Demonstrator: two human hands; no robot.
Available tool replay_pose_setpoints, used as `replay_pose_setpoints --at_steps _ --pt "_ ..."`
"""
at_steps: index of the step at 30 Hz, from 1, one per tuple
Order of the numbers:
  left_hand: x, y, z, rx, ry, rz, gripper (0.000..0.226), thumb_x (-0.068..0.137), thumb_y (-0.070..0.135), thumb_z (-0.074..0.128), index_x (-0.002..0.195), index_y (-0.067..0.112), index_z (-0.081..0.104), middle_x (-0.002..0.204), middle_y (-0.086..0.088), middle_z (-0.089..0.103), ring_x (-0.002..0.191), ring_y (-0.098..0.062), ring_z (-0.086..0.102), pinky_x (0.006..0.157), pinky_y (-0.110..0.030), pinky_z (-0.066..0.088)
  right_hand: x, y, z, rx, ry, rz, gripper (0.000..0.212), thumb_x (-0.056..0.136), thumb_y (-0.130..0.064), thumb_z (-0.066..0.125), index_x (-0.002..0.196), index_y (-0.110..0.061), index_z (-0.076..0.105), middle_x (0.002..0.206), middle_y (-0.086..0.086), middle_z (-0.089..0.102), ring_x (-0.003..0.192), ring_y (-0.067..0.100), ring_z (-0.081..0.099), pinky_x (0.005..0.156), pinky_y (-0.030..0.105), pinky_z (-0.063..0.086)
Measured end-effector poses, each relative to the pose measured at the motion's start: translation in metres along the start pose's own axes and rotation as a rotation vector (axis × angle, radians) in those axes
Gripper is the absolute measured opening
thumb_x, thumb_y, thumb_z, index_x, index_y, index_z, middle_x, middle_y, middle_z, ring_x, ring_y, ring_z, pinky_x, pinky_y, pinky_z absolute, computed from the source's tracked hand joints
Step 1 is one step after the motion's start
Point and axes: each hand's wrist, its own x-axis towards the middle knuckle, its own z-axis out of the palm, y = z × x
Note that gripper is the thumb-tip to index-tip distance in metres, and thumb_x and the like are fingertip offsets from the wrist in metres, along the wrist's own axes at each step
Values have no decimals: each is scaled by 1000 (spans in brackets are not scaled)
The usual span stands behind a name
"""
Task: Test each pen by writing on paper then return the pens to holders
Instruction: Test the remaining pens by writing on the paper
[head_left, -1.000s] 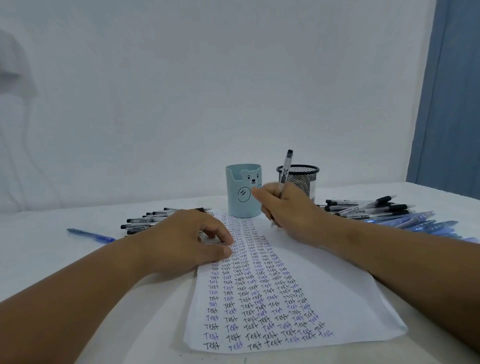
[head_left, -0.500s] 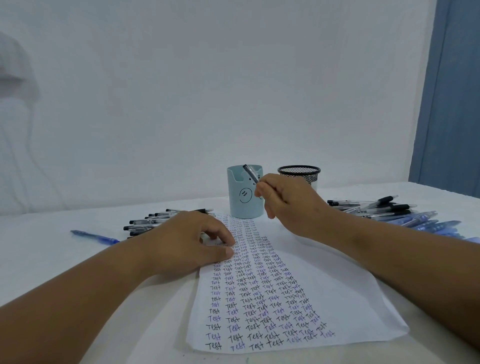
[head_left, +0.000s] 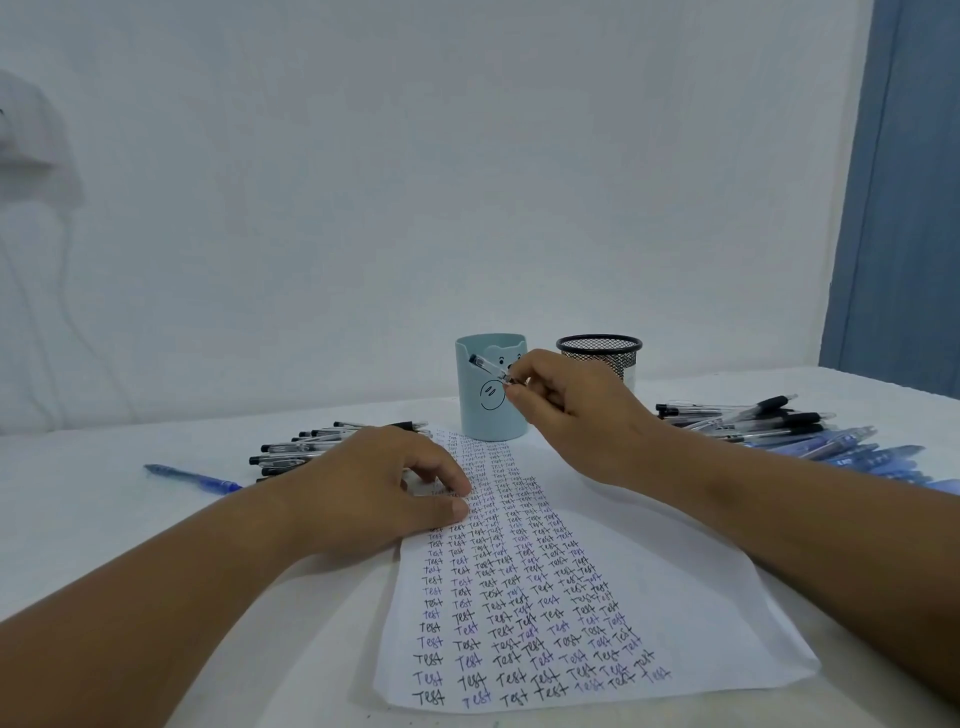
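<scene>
My right hand (head_left: 576, 415) pinches a clear pen with a black cap (head_left: 487, 367), held tilted in the air in front of the light-blue bear holder (head_left: 491, 415). A black mesh holder (head_left: 599, 353) stands just to the right, partly behind that hand. My left hand (head_left: 379, 488) rests on the upper left of the white paper (head_left: 649, 597), fingers loosely curled, pressing it down. The paper carries several columns of "Test" in black and blue ink.
A pile of black-capped pens (head_left: 311, 447) lies left of the paper, behind my left hand. A single blue pen (head_left: 192, 477) lies further left. A heap of black and blue pens (head_left: 795, 431) lies on the right. The white table meets a white wall; a blue curtain (head_left: 904, 197) hangs at right.
My right hand lifted the pen off the paper, swung it from upright to tilted left, and carried it up in front of the bear holder. My left hand stayed put.
</scene>
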Motion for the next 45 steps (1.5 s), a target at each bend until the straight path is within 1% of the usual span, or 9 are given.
replay_pose_setpoints --at_steps 4,8,11,17,23,27,32,40,45 --pt "0 0 0 -7 -6 -8 13 82 51 76 95 46 75 100 26 68 93 11 59 79 -15 41 -1 0 -1 37 3 19 15 100 -14 52 93 -15 65 71 20 59 61 18 43 56 35 34" --pt "0 0 0 -20 -6 -12 14 81 51 77 94 47 75 99 28 67 94 12 59 81 -16 42 -2 0 -2 24 19 10 15 96 -10 51 88 -9 65 57 0 47 50 7 33 50 24 29" --pt "0 0 0 -23 1 -11 13 82 48 77 94 45 75 99 27 68 90 14 58 77 -14 41 -2 0 -2 29 37 -8 15 93 -6 53 84 -8 65 55 -3 46 48 7 34 48 18 28" --pt "1 -1 0 0 -6 -13 15 82 52 75 96 49 74 103 26 67 96 12 57 81 -16 42 -2 0 -2 41 45 -24 16 92 -5 55 82 -9 67 51 -11 43 47 6 35 48 15 27" --pt "1 -1 0 1 1 -6 14 83 49 76 96 46 75 99 29 67 95 13 56 78 -13 40 -2 2 -2 59 12 -5 20 92 -7 51 90 -13 70 49 -13 44 47 6 33 48 21 27" --pt "0 -1 1 11 2 -10 15 82 50 76 97 45 75 100 28 67 95 13 56 78 -12 40 -3 1 -2 57 6 -15 15 94 -8 56 86 -10 67 48 -15 44 46 5 35 49 14 27" --pt "1 -1 0 -2 0 -10 15 82 51 76 96 47 74 101 27 67 96 12 57 80 -13 41 -3 -1 -3 67 -1 -29 20 92 -6 58 77 -18 65 52 -12 45 49 5 35 50 17 29" --pt "-1 0 0 -5 -7 -16 16 81 53 76 96 49 74 103 26 68 95 8 59 81 -16 43 -5 -2 -5 89 -11 -13 21 85 -4 63 67 -15 62 48 -16 47 48 3 38 49 12 30" --pt "-1 3 2 31 24 -14 16 83 52 74 97 45 74 103 26 67 97 15 54 79 -14 40 0 2 -8 31 -73 51 21 92 -13 62 71 -18 63 55 -14 48 52 4 38 52 14 31"
